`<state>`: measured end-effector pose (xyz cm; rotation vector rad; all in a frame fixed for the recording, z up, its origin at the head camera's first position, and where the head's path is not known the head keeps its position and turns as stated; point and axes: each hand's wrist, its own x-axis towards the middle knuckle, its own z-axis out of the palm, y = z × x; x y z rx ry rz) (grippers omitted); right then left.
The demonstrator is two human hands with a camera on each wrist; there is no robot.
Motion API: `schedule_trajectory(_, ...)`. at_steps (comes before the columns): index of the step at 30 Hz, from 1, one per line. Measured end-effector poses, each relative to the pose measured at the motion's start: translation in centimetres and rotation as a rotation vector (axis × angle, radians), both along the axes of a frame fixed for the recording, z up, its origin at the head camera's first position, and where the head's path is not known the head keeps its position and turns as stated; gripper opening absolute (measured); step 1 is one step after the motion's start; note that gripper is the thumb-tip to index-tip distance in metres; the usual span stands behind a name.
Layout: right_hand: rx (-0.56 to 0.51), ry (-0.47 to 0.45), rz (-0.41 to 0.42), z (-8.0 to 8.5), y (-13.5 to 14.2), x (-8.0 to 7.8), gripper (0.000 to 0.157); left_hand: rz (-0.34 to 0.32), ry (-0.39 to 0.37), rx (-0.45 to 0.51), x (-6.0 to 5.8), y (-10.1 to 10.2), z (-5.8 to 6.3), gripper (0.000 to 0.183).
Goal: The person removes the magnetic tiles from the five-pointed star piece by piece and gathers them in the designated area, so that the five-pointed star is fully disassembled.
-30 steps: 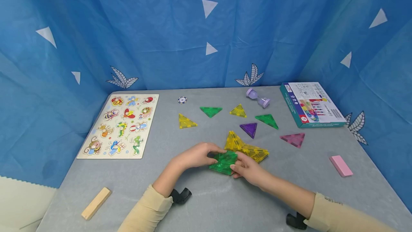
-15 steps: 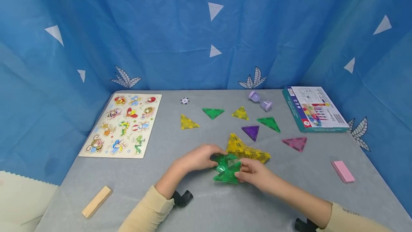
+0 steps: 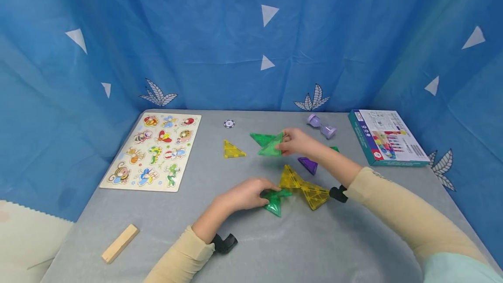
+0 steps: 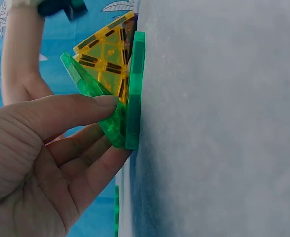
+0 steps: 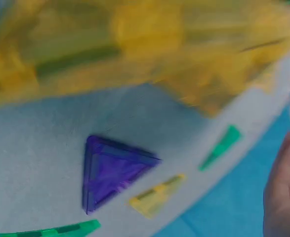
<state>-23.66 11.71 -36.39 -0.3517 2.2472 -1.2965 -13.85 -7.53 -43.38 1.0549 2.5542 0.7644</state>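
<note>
My left hand (image 3: pixel 251 193) pinches a pair of green triangular magnetic tiles (image 3: pixel 273 205) low over the table. In the left wrist view the thumb lies on one tilted green tile (image 4: pixel 88 84), while the other green tile (image 4: pixel 136 89) stands along the table surface. Further back, my right hand (image 3: pixel 298 142) pinches another green triangular magnetic tile (image 3: pixel 272 147) in the air. It overlaps a green tile (image 3: pixel 259 137) lying on the table; whether they touch I cannot tell. Joined yellow tiles (image 3: pixel 291 179) stand right of my left hand. A purple tile (image 3: pixel 308 165) lies behind them, partly covered by my right arm.
A loose yellow tile (image 3: pixel 233 150) lies left of my right hand. The insect puzzle board (image 3: pixel 153 152) is at left, a wooden block (image 3: pixel 120 243) in front of it. At the back are a poker chip (image 3: pixel 229 123), a purple hourglass (image 3: pixel 321 126) and a box (image 3: pixel 387 136).
My right hand has drawn one green tile away from the left hand's tiles and carried it to the back of the table. The left hand stays nearly in place with its green tiles.
</note>
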Motion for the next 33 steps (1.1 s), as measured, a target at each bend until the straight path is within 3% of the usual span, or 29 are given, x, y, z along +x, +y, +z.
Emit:
schedule_trajectory(3,0.089,-0.108,0.049,-1.9,-1.2,-1.1,0.016,-0.023,0.012,-0.003,0.1,0.3,-0.1,0.040)
schedule_trajectory(8,0.109,-0.251,0.047,-4.0,-2.2,-1.1,0.029,-0.043,0.001,-0.009,0.4,0.8,-0.2,0.040)
schedule_trajectory(14,0.113,-0.259,0.051,-4.3,-2.2,-0.7,0.024,-0.046,-0.004,-0.011,0.5,1.0,-0.4,0.041)
schedule_trajectory(16,0.119,-0.256,0.054,-4.2,-1.9,-0.6,0.011,-0.047,-0.010,-0.008,0.6,0.9,-0.4,0.041)
schedule_trajectory(17,0.120,-0.255,0.055,-4.0,-1.6,-0.5,0.013,-0.046,-0.012,-0.007,0.7,0.9,-0.4,0.040)
schedule_trajectory(21,0.103,-0.207,0.036,-2.5,-0.1,0.2,0.049,-0.035,-0.022,-0.006,0.8,0.8,-0.4,0.040)
schedule_trajectory(24,0.041,-0.098,0.038,-0.7,1.8,1.9,0.044,-0.030,-0.018,0.002,0.7,0.7,-0.4,0.040)
schedule_trajectory(28,-0.109,-0.008,0.064,1.1,4.5,6.5,0.040,-0.021,-0.007,0.034,0.4,0.4,-0.2,0.039)
schedule_trajectory(30,-0.182,-0.034,0.084,1.1,5.6,9.2,0.040,-0.015,-0.004,0.046,0.2,0.2,-0.1,0.039)
schedule_trajectory(33,-0.263,-0.146,0.109,-0.4,6.4,12.5,0.042,0.001,-0.013,0.044,0.1,-0.1,0.1,0.039)
